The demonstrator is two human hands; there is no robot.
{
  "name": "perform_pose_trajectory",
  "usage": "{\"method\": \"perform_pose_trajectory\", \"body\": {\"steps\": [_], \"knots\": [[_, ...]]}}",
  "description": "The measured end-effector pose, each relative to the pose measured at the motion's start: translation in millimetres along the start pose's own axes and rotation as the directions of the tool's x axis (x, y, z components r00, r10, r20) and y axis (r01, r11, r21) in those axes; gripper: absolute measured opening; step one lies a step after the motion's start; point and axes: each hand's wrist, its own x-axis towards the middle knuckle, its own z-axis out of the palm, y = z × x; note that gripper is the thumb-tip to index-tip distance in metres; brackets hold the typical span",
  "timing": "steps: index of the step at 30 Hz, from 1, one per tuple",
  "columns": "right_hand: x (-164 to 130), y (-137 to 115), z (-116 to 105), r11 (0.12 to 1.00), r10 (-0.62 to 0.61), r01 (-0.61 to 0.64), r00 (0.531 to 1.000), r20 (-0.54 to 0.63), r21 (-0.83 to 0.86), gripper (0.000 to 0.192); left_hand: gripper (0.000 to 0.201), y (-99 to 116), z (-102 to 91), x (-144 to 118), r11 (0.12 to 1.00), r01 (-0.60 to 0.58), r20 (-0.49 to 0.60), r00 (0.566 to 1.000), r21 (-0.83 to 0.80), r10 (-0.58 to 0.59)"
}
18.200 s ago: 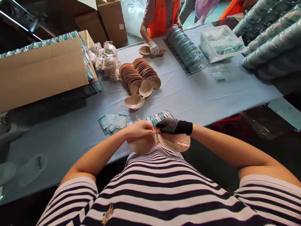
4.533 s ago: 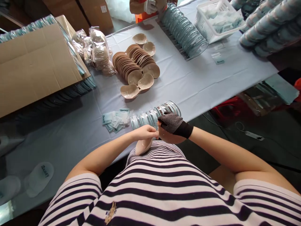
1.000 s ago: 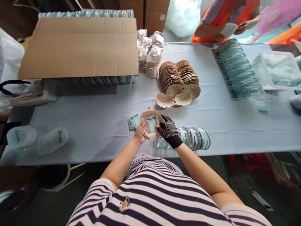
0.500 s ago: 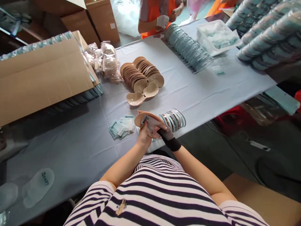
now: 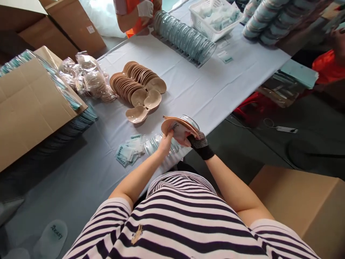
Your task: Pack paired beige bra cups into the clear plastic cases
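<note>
While both hands [image 5: 185, 138] clasp beige cup [image 5: 176, 126] | sachet [image 5: 180, 130] seemingly inside

Right hand [image 5: 198, 140]: fingers hidden under the beige cups [image 5: 178, 126], only gloved back and wrist show; print on the sachet between the cups too small to read; clear-case row [image 5: 161, 144] beside the cups partly covered by the left hand [image 5: 165, 141]; co-worker beyond the cups cut off by top edge, torso and gloved hand [image 5: 145, 8] only.

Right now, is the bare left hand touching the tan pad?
Touching. The head view shows the left hand pressing its fingers on the tan pad, which the gloved right hand also holds.
</note>
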Motion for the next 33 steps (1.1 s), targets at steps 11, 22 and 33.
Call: {"method": "perform_pose_trajectory", "body": {"steps": [11, 22, 33], "knots": [[-67, 30, -3, 0.967, 0.236, -0.253, 0.941, -0.241, -0.040, 0.037, 0.039, -9, -53.8, 29, 0.251, -0.580, 0.602, 0.798, 0.775, -0.016], [-88, 53, 24, 0.977, 0.136, -0.194, 0.885, -0.445, -0.087, 0.040, 0.019, -36, -31.4, 17, -0.195, -0.591, 0.605, 0.796, 0.783, 0.019], [-118, 37, 24, 0.970, 0.102, -0.122, 0.989, -0.106, -0.208, 0.057, 0.019, -37, -20.9, 18, -0.307, -0.532, 0.541, 0.839, 0.789, -0.063]]}}
